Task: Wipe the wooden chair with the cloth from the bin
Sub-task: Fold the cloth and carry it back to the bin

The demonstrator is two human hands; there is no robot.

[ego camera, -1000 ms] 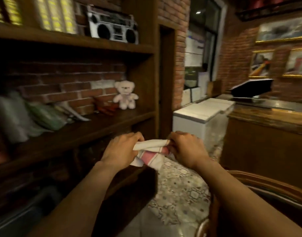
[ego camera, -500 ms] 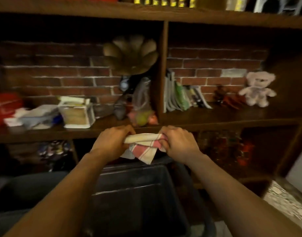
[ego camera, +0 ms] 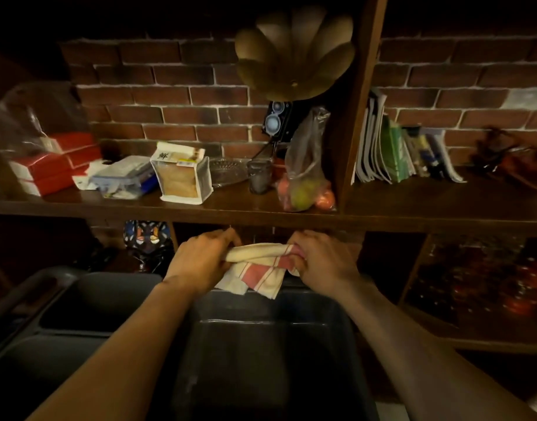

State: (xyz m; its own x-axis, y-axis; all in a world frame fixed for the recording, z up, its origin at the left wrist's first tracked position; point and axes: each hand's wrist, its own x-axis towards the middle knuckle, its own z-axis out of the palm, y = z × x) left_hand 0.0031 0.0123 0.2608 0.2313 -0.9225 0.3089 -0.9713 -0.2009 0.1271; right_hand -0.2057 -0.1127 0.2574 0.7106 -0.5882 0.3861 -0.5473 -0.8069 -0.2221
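From my head camera, a dark wooden shelf [ego camera: 261,215] runs across the view just beyond my knuckles, backed by a brick wall [ego camera: 176,95]. At ten o'clock sit red boxes [ego camera: 57,161] inside a clear wrapper, and beside them a flat clear packet [ego camera: 126,176] and a bagged loaf of bread [ego camera: 182,174]. Toward twelve o'clock stand a glass dish [ego camera: 227,171], a small dark cup [ego camera: 259,177], an old twin-lens camera [ego camera: 276,120] and a brass horn [ego camera: 294,53] hanging above it. A clear plastic bag [ego camera: 306,165] leans against the shelf's upright post; inside it I see a green fruit and reddish ones. At two o'clock, past the post, books [ego camera: 394,150] lean in a row.

Below me, at six o'clock, a dark bin [ego camera: 261,354] stands open; its inside is too dim for me to tell what it holds. A second grey bin [ego camera: 88,302] sits just beside it at eight o'clock.

The cloth [ego camera: 258,264] is in the air over the far rim of the dark bin, stretched between my hands. It is cream with red stripes, rolled thick along its top edge, a loose corner drooping underneath. My left hand [ego camera: 200,258] is curled closed around its left end; my right hand [ego camera: 321,258] pinches the right end with fingers bunched.
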